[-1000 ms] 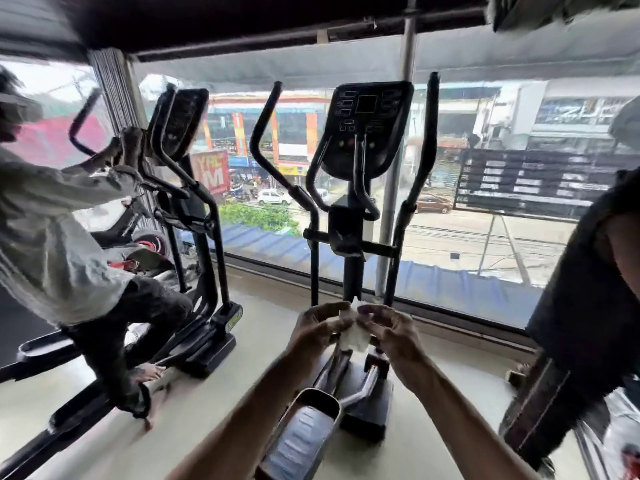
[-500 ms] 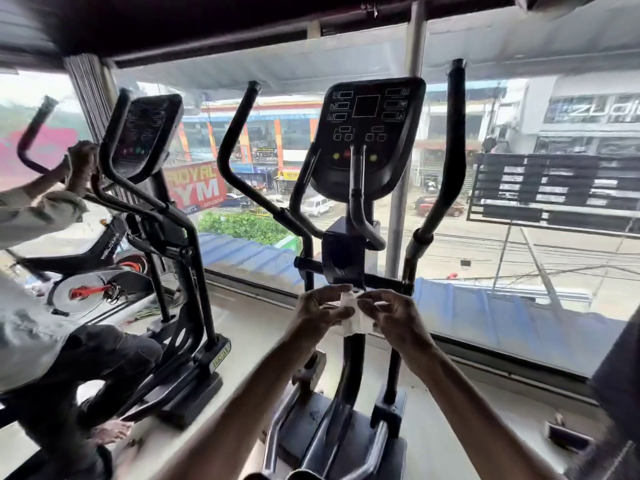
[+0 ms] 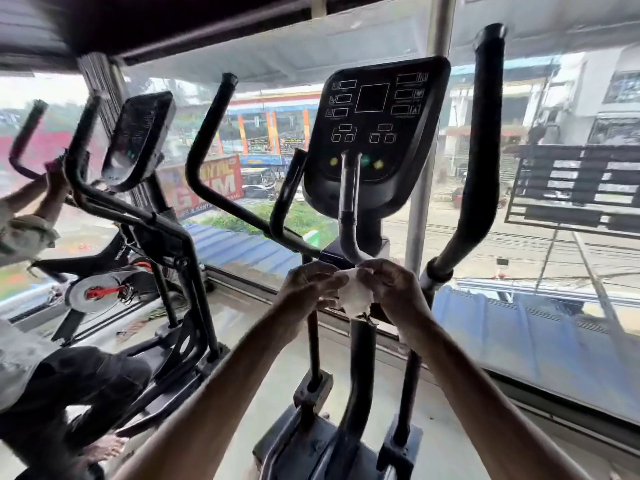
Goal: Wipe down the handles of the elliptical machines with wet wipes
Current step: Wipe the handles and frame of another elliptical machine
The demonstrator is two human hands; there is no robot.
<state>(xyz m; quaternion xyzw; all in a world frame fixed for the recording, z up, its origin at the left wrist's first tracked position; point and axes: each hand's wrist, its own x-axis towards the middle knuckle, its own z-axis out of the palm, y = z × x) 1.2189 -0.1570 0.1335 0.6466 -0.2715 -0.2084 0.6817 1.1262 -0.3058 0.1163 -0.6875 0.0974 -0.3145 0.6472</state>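
Together, the left hand (image 3: 309,286) and right hand (image 3: 394,289) pinched a small crumpled white wet wipe (image 3: 355,296) between their fingertips, just below the black console (image 3: 375,133) of the black elliptical machine (image 3: 360,341), whose long black padded handles (image 3: 485,133) rose on either side, untouched.

The person has stepped closer to the elliptical machine (image 3: 362,351). Its console (image 3: 375,133) now looms large directly above the left hand (image 3: 308,289) and right hand (image 3: 394,292), which pinch the wipe (image 3: 355,296) just under the curved inner handle (image 3: 348,216). A second ago the hands hovered over a foot pedal, which is now out of view. The other person (image 3: 69,393) has slid far left of the hands.
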